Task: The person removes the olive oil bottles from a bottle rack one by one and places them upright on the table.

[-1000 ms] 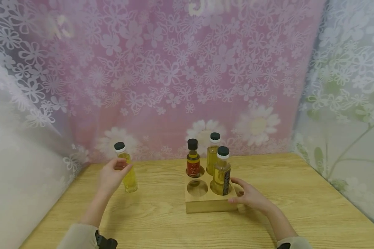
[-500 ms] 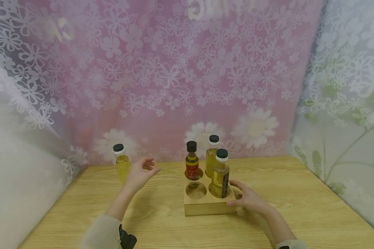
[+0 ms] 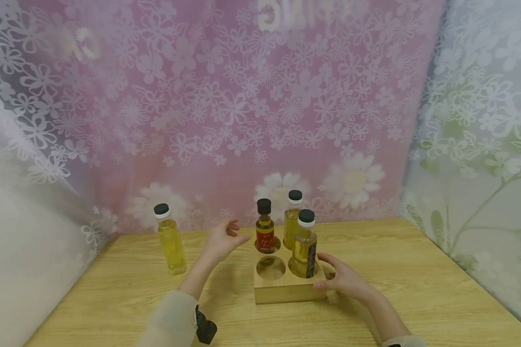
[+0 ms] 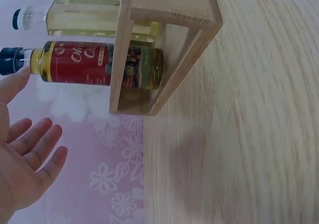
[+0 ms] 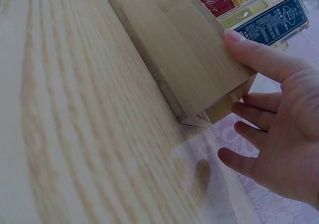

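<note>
My left hand [image 3: 224, 242], fingers loosely spread and holding nothing, is left of the wooden bottle rack [image 3: 286, 293]. In the left wrist view its thumb overlaps the neck of the red-labelled olive oil bottle [image 4: 79, 62], which stands in the rack's back-left hole. My right hand [image 3: 347, 278] holds the rack's right side, thumb [image 5: 241, 42] at the front corner and fingers along the side. Two black-capped bottles of yellow oil, a front one [image 3: 303, 253] with a dark label and a back one [image 3: 292, 226], fill the right holes. The front-left hole [image 3: 271, 268] is empty.
Another black-capped bottle of yellow oil [image 3: 171, 246] stands upright on the wooden table [image 3: 126, 289], left of my left forearm. Flowered curtains [image 3: 226, 120] hang behind the table and along both sides.
My left hand has moved right, away from the lone oil bottle and towards the rack. That bottle stays standing at the left. My right hand keeps its place on the rack.
</note>
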Demonstrator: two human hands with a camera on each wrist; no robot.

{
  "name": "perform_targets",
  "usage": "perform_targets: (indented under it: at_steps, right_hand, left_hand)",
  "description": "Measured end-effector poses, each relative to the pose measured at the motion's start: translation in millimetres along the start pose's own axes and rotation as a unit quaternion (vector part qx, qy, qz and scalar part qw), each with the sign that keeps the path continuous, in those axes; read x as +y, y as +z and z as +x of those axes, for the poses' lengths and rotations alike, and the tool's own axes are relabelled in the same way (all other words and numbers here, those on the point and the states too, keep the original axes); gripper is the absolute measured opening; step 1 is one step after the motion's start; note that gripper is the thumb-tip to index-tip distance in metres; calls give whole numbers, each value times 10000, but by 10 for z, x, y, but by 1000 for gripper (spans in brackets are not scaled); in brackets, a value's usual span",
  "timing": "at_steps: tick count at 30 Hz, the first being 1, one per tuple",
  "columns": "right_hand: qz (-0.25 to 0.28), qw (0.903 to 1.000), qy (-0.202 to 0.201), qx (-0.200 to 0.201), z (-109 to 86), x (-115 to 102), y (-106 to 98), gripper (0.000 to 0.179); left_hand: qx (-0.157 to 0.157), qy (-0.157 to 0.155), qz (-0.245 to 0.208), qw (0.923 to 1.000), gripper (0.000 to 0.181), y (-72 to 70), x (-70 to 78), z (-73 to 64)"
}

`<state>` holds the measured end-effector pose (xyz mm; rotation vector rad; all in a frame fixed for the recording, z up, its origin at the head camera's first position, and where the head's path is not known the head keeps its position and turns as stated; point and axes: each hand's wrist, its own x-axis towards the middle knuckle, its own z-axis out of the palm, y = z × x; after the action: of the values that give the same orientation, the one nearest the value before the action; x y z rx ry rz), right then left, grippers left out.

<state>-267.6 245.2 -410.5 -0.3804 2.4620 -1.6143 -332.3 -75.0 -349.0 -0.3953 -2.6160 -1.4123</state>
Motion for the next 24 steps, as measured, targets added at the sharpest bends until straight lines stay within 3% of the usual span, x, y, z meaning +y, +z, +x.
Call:
perform_targets:
  at_steps: [9,14,24]
  right_hand:
    - [-78,9999,-78,-34,-5,-9,-21,90]
    - [-121,9998,-130,-78,-5,0,-16,90]
    - [-33,9999,-110,-89,-12,21,-16,89]
  left_hand:
    - [-264,12,-45,9996,70,239,83,112]
    - [-338,176,-218,9990,70,365,105,160]
    - [-266,363,-195,9988,55,507,121,210]
